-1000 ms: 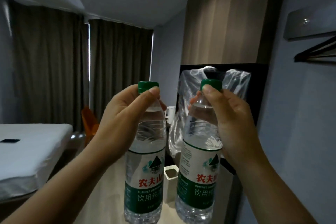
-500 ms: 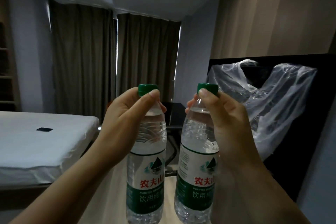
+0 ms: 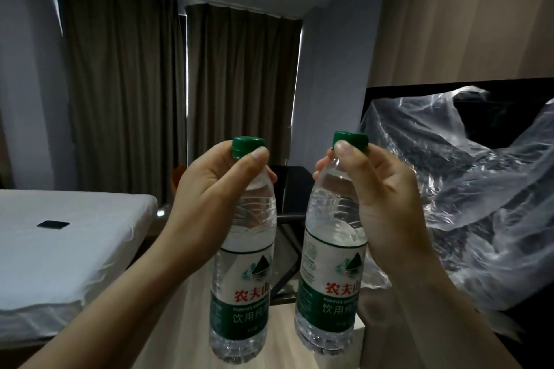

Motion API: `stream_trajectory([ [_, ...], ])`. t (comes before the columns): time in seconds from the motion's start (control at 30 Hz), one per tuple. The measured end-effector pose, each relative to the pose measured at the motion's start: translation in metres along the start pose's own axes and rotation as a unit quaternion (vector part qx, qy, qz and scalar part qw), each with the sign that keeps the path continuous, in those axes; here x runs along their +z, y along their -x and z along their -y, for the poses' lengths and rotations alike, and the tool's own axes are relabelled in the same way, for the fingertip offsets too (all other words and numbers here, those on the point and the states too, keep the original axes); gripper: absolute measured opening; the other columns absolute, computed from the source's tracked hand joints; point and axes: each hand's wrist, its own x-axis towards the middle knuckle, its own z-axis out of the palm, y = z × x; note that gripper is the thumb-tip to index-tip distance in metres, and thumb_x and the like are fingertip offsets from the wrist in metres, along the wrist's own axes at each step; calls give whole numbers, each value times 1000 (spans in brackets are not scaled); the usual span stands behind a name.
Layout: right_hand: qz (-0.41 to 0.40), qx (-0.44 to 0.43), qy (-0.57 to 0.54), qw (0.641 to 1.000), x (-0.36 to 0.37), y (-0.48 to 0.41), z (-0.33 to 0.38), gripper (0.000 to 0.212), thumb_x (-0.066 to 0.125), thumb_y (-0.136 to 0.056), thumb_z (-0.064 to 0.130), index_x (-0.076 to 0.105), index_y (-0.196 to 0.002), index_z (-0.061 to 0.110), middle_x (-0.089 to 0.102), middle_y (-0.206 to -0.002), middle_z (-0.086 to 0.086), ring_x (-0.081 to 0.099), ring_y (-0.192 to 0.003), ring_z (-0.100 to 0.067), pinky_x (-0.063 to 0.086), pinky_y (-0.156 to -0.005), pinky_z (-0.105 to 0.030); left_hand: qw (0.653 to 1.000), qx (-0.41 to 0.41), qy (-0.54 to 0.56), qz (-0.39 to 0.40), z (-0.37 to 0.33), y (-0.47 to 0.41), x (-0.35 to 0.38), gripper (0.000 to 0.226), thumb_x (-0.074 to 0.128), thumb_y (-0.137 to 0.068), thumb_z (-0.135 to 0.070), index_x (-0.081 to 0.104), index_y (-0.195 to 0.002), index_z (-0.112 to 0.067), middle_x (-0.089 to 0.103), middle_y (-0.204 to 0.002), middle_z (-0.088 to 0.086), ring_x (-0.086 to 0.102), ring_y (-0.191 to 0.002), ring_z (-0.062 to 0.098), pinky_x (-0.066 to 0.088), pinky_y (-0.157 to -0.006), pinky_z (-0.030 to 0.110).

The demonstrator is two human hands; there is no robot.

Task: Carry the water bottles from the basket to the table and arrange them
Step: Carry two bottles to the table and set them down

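Your left hand point(image 3: 215, 189) grips the neck of one water bottle point(image 3: 242, 263), fingers curled round it just under the green cap point(image 3: 247, 145) and the thumb pressed against the cap's side. Your right hand point(image 3: 380, 189) holds a second water bottle point(image 3: 329, 263) the same way, thumb on its green cap point(image 3: 350, 141) and fingers wrapped behind the neck. Both bottles hang upright below your fists, in the air and resting on nothing. They sit side by side with a narrow gap between them and do not touch. Each is clear and full, and carries a white and green label with red characters facing you. Through the gap between your hands, farther off, there is a dark piece of furniture point(image 3: 292, 189) with thin legs, though you cannot tell exactly what it is. Beyond your right hand, a crumpled sheet of clear plastic point(image 3: 479, 204) drapes over something black, under a wood-panelled wall point(image 3: 464, 15). Out past your left forearm lies a bed point(image 3: 60, 249) with a white cover, and a small flat dark object point(image 3: 53, 224) rests on top of it. Behind both hands, at the far side of the room, long dark curtains point(image 3: 126, 93) hang drawn, with a thin strip of light showing where they meet. Below the bottles, pale wood-toned floor point(image 3: 278, 335) shows.
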Motion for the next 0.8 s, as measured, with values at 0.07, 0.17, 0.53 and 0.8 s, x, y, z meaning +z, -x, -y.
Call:
stream_trajectory([
  [0.07,5,1,3,1000,8,-17,-22,25,59,-87,38,68,-87,14,73,-84,-5,71,-77,-21,60,-72,-33,1000,-1,-4,4,22,-19,-5,29,54,-87,-40,66,-87,-14,70,-83,9,68,-73,22,57,-63,26],
  [0.17,12,8,-8,1000,18,-43,-57,27,59,-86,37,67,-91,12,73,-85,-5,71,-80,-20,59,-74,-32,1000,-8,-5,7,55,-48,-9,29,53,-85,-41,66,-87,-15,69,-84,9,69,-74,22,56,-64,28],
  [0.53,36,3,-14,999,23,-171,-203,31,59,-86,40,68,-91,10,72,-83,-7,69,-78,-23,56,-70,-31,998,-3,-51,-29,184,-181,5,30,52,-84,-41,66,-85,-14,70,-84,9,68,-76,24,56,-69,39],
  [0.8,44,5,-9,999,25,-263,-292,29,59,-87,38,68,-94,11,73,-84,-4,70,-80,-19,56,-73,-34,996,-27,-59,-64,263,-270,15,29,53,-82,-42,66,-81,-16,70,-83,12,67,-77,30,56,-71,46],
])
